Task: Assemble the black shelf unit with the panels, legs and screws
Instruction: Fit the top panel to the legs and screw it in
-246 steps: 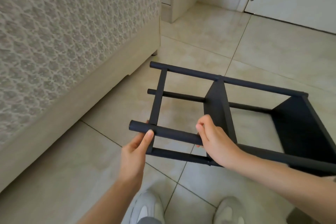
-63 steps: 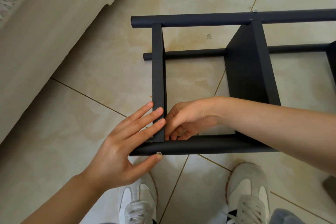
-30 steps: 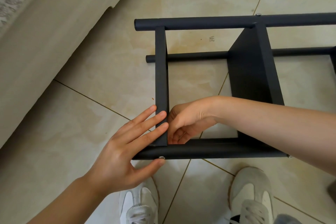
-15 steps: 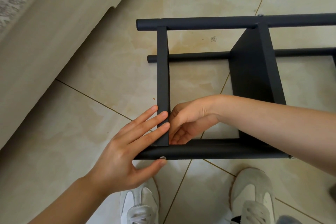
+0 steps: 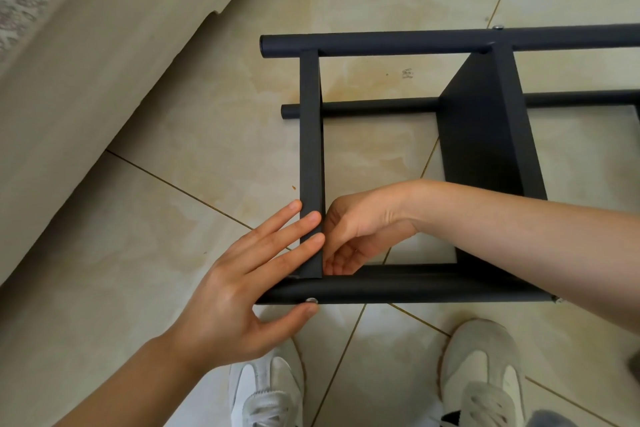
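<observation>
The shelf unit [image 5: 485,135] lies on its side on the floor [image 5: 173,149] — stiff and light, I judge; grip it by the legs [image 5: 415,42]. Just above the near leg [image 5: 415,291], the left hand [image 5: 228,288] lays straight fingers [image 5: 291,230] on the end panel [image 5: 310,132]. The right hand [image 5: 356,236] curls behind it — pinching what, I cannot tell.

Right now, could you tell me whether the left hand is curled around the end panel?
No, the left hand lies with straight fingers across the end panel.
</observation>
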